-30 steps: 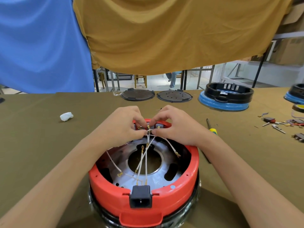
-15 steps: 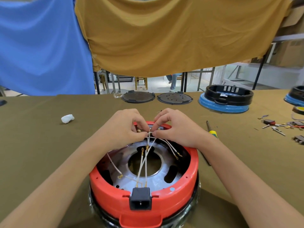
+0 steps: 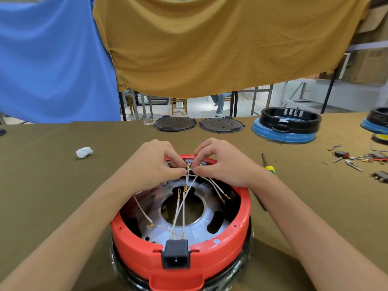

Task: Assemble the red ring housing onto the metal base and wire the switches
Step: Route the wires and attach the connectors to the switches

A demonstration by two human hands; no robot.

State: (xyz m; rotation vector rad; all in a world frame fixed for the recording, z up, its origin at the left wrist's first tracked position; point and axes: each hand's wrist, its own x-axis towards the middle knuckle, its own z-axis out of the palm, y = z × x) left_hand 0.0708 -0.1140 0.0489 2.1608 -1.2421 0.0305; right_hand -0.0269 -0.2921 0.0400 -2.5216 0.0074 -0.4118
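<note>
Fingers of the left hand and right hand pinch white wires at the ring's far rim; tugging could pull a terminal loose.

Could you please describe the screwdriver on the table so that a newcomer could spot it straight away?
Start at the red ring housing nearest the camera on the olive-covered table. Just beyond the right hand, partly hidden by that wrist, lies the screwdriver. Its yellow-and-green handle and dark shaft set it apart from the small loose parts scattered farther right.
</note>
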